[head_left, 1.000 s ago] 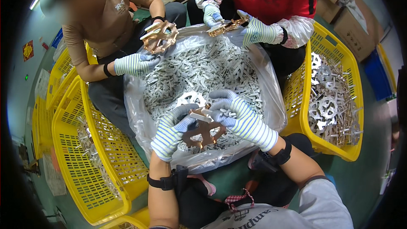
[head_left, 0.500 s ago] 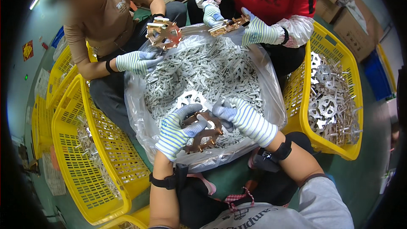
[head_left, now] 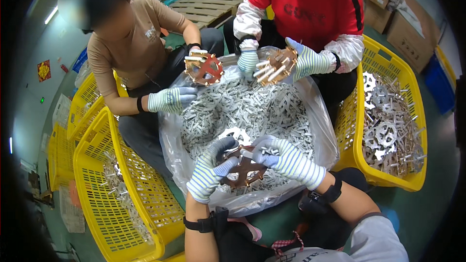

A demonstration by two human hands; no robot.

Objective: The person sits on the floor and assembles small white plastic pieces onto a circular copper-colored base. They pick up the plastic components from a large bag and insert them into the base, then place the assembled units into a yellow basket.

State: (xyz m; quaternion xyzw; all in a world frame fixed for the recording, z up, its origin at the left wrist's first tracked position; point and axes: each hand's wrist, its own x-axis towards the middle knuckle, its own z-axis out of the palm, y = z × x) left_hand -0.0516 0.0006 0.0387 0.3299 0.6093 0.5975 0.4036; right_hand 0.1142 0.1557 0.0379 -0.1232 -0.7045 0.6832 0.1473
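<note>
Since the earlier frame both gloved hands have shifted slightly on the copper-coloured wheel and tipped it a little, while the co-workers across the bag have raised their own wheels. Seen from the head camera, the left hand (head_left: 209, 173), in a blue-and-white striped glove, is closed on the left rim of the copper spoked wheel (head_left: 244, 170), thumb over the top face and fingers curled beneath. The right hand (head_left: 277, 156), gloved the same way, pinches the wheel's upper right edge, fingers pressed together on it. That wheel lies nearly flat, its face turned up toward the camera, with no clear long axis, and is held just above the near edge of the clear plastic bag (head_left: 320, 136) full of small grey metal strips (head_left: 252, 109). Both forearms rise from the lower edge, and each wrist carries a black band. Across the bag, one person in a tan shirt holds a similar wheel (head_left: 204, 68), and another in a red top holds one studded with strips (head_left: 275, 65). Yellow plastic crates (head_left: 104, 204) stand left, and another (head_left: 388, 177) holding finished assemblies stands right.
</note>
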